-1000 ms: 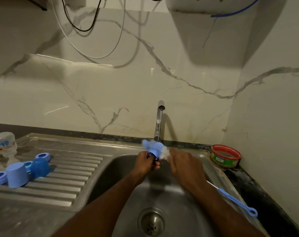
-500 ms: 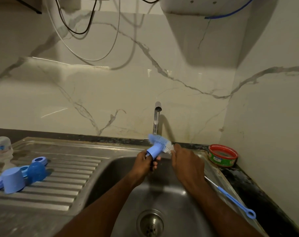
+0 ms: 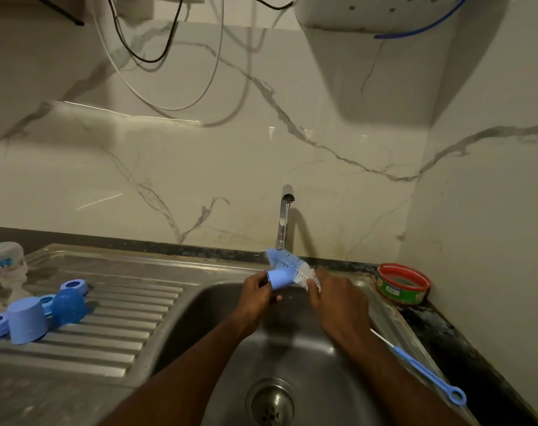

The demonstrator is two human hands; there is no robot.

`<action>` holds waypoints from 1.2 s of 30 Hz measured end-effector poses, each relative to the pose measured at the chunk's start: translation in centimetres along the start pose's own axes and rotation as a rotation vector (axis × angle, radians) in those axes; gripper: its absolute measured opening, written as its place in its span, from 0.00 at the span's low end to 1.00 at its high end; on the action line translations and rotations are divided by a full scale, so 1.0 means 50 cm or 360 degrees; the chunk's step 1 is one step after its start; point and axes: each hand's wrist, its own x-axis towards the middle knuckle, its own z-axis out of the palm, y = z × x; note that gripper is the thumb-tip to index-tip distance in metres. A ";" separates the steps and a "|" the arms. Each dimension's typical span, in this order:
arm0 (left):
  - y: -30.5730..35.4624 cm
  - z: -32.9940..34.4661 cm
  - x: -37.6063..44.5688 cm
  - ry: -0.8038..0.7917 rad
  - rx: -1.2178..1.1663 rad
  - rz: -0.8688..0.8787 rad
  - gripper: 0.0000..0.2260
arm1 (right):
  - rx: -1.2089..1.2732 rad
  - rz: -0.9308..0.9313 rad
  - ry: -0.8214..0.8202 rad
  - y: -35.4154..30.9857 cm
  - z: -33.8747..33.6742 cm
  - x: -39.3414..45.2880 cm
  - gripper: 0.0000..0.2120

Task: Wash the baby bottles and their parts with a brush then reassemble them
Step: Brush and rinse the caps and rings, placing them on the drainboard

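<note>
Over the steel sink (image 3: 338,358), both hands work close together just below the tap (image 3: 284,216). The left hand (image 3: 258,292) has its fingers curled round a small light-blue bottle part (image 3: 279,278), a short cup-like piece held sideways at the fingertips. The right hand (image 3: 335,299) grips the bottle brush (image 3: 292,265) low on its head, the handle hidden inside the fist. The bristles, blue at the far end and white near the right hand, lie against the top of the blue part and stick out beyond the left hand toward the foot of the tap. Whether water is running is hard to tell.

Well to the left of the left hand, on the ribbed drainboard (image 3: 132,318), wait the other pieces: an upturned light-blue cap (image 3: 26,321), a darker blue translucent dome (image 3: 68,305) just beside it, and blue screw rings (image 3: 73,285) lying flat around them. Farther left stands a clear baby bottle (image 3: 4,265) with a printed label, upside down as far as can be seen.

To the right of the right forearm, a thin blue nipple brush (image 3: 424,375) lies along the sink's edge, its looped end nearest the person. Beyond the right hand, in the corner, sits a round red-and-green tub (image 3: 401,287). The drain (image 3: 272,402) lies below, between the two forearms
</note>
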 end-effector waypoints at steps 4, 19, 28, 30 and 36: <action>-0.004 -0.010 0.002 0.0015 -0.0062 0.0049 0.20 | -0.0062 -0.0106 -0.0016 -0.014 0.007 -0.012 0.16; -0.011 -0.017 0.004 -0.0102 0.0135 0.0314 0.15 | 0.0087 0.0095 0.0039 -0.012 0.006 0.009 0.18; -0.014 -0.023 0.008 0.0044 0.0100 0.0191 0.07 | 0.0077 0.0124 0.0075 -0.006 0.015 -0.002 0.19; -0.008 -0.014 0.001 -0.0142 0.0129 0.0258 0.09 | 0.0046 0.0135 0.0066 -0.007 0.016 0.001 0.19; 0.002 0.001 -0.007 -0.0203 0.0139 0.0360 0.10 | 0.0058 0.0192 0.0017 0.006 0.009 0.012 0.19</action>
